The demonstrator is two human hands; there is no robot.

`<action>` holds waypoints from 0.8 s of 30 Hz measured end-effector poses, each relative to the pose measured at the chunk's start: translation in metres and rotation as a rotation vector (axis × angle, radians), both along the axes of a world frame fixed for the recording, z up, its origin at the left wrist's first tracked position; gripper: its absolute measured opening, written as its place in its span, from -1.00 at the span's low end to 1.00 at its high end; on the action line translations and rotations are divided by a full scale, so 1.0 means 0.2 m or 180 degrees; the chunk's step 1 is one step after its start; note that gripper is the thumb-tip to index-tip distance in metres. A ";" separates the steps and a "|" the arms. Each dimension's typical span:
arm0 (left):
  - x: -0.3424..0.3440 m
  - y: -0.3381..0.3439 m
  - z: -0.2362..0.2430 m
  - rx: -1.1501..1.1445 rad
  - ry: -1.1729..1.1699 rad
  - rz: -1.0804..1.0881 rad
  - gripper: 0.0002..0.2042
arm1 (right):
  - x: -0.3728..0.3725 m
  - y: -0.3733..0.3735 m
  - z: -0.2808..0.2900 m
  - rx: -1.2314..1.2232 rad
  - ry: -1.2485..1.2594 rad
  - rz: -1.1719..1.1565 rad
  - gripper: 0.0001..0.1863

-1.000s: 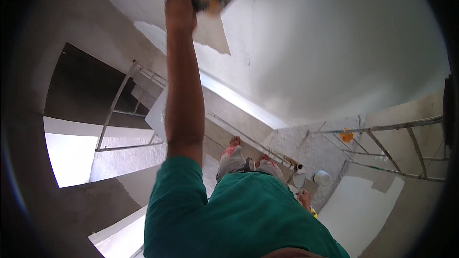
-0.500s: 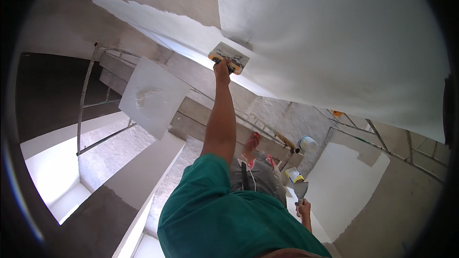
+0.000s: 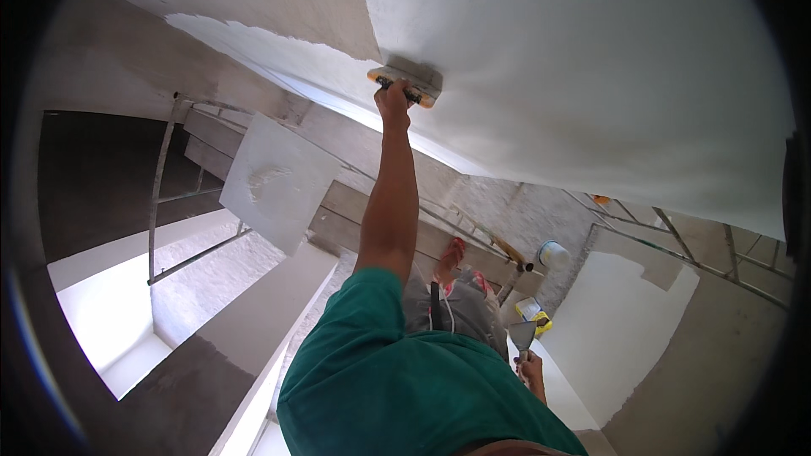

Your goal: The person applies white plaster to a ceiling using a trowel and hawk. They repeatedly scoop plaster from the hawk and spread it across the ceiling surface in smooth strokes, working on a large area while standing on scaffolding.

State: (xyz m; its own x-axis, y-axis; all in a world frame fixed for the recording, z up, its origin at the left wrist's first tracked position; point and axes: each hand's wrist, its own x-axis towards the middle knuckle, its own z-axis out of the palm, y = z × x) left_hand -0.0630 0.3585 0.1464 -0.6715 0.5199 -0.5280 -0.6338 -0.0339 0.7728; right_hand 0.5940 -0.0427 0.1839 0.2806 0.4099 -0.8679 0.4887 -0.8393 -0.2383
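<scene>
Brown wooden planks (image 3: 355, 215) run below the wall, grey metal scaffold tube along their wall-side edge. White square board (image 3: 291, 177) with smeared paste lies over them, toward the left end. Pale round bucket (image 3: 553, 254) is on the rough grey floor (image 3: 494, 207), past the planks' right end; yellow-and-white container (image 3: 532, 314) nearer the body. Left arm is stretched up and forward, left hand (image 3: 392, 103) clenched round the black-and-orange handle of a flat grey rectangular trowel (image 3: 416, 78), set at the white-coated wall (image 3: 574, 76), just off the bare patch's lower right corner. Right hand (image 3: 530, 367) is low, grasping a broad-bladed metal putty knife (image 3: 522, 334), blade pointing away.
</scene>
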 end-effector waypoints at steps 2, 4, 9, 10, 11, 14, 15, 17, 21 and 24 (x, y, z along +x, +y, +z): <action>-0.01 0.02 0.24 -0.0083 0.0153 -0.0030 -0.84 | 0.05 0.04 -0.05 0.0002 0.0125 0.0064 -0.67; -0.01 0.05 0.58 -0.0132 0.0365 -0.0055 -0.84 | 0.09 0.08 -0.11 0.0066 0.0169 0.0120 -0.69; 0.00 0.06 1.45 0.0451 0.0888 0.0045 -0.79 | 0.12 0.22 -0.22 0.0300 0.0500 0.0185 -0.80; 0.00 0.08 1.59 0.0582 0.1072 0.0021 -0.78 | 0.12 0.24 -0.23 0.0344 0.0526 0.0250 -0.80; 0.04 0.10 1.79 0.0544 0.1281 -0.0105 -0.74 | 0.08 0.26 -0.23 0.0382 0.0551 0.0280 -0.81; -0.17 0.10 2.30 0.1015 0.1572 -0.0446 -0.75 | 0.09 0.37 -0.25 0.0512 0.0749 0.0472 -0.82; -0.04 0.01 2.50 0.0909 0.1892 -0.0352 -0.76 | 0.07 0.39 -0.23 0.0515 0.0796 0.0498 -0.82; 0.14 -0.15 2.86 0.0581 0.2481 -0.0230 -0.75 | 0.05 0.45 -0.23 0.0550 0.0867 0.0604 -0.82; 0.12 -0.32 2.86 0.1100 0.2859 -0.0160 -0.74 | 0.10 0.49 -0.25 0.0575 0.0838 0.0725 -0.84; 0.06 -0.34 2.22 -0.0190 0.4103 -0.0749 -0.77 | 0.11 0.31 -0.22 0.0413 0.0724 0.0240 -0.88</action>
